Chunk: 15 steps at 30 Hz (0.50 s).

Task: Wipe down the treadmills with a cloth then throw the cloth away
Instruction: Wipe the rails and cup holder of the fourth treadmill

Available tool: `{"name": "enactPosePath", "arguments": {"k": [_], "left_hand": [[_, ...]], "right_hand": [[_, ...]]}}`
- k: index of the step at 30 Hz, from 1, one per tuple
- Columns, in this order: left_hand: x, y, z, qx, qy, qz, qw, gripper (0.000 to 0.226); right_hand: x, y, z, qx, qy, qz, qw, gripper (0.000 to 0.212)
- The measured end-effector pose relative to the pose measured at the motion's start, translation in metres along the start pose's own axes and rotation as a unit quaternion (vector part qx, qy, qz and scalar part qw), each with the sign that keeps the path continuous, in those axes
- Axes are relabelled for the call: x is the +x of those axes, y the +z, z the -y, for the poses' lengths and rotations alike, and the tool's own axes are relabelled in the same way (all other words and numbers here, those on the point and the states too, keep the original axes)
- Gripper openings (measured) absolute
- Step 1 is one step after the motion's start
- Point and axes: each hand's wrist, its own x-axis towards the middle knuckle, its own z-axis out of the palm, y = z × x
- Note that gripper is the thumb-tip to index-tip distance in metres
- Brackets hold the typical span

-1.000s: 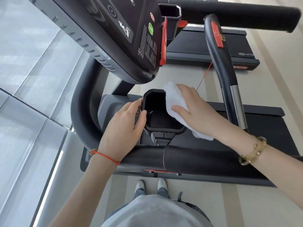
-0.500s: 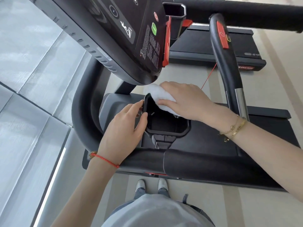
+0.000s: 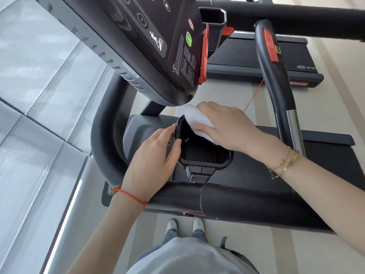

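A black treadmill fills the view, its padded front handlebar (image 3: 237, 198) running across below my hands. A black cup-holder pocket (image 3: 205, 153) sits in its console tray. My right hand (image 3: 227, 127) presses a white cloth (image 3: 194, 117) onto the pocket's far rim, with fingers spread over the cloth and the thumb on its near edge. My left hand (image 3: 154, 161) steadies the pocket's left wall, thumb and fingertips on its rim. Most of the cloth is hidden under my right hand.
The tilted console (image 3: 154, 46) with a green button overhangs the pocket from the upper left. A curved side grip (image 3: 276, 80) with a red tab rises at the right. A second treadmill deck (image 3: 266, 56) lies beyond. Grey window panels run along the left.
My right hand has slid the cloth from the pocket's right side up to its far rim, under the console. My left hand has stayed on the left wall.
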Motion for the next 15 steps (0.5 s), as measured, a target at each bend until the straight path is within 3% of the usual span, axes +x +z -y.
{"name": "enactPosePath", "arguments": {"k": [4, 10, 13, 15], "left_hand": [[0.0, 0.0, -0.001, -0.003, -0.002, 0.002, 1.0, 0.045], [0.001, -0.001, 0.0, -0.005, 0.001, -0.007, 1.0, 0.043], [0.001, -0.001, 0.001, -0.008, 0.003, -0.003, 1.0, 0.043], [0.0, 0.0, 0.003, -0.007, 0.003, -0.003, 1.0, 0.043]], "right_hand": [[-0.022, -0.002, -0.011, 0.055, 0.049, 0.029, 0.997, 0.042], [0.004, -0.004, -0.012, 0.121, 0.037, 0.072, 0.989, 0.035], [-0.012, 0.0, -0.01, 0.214, 0.12, 0.02, 0.969, 0.036], [-0.033, 0.004, -0.006, 0.28, 0.168, 0.026, 0.945, 0.046]]}}
